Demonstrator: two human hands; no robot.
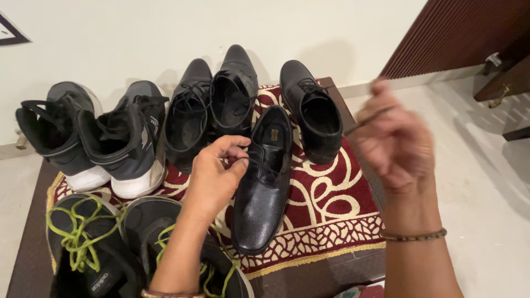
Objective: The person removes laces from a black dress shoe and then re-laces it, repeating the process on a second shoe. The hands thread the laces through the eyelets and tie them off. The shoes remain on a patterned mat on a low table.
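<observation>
Nearest the camera, 2 black trainers with lime-green laces [83,243] sit at the front-left edge of the red patterned mat [326,204], partly under the forearm of the left hand [212,176]. That hand reaches forward with thumb and forefinger pinched together on what looks like a thin lace end at the throat of the black leather dress shoe [265,182], probably to draw it snug. The shoe lies on the mat's middle, its long axis running near to far, toe toward the camera and heel opening away. The right hand [395,146] is raised beside it, blurred, fingers curled around the other thin lace end, which crosses its knuckles. Farther back, 3 more black dress shoes [232,94] and 2 grey-and-white high-top trainers [105,138] line up against the wall [165,33].
</observation>
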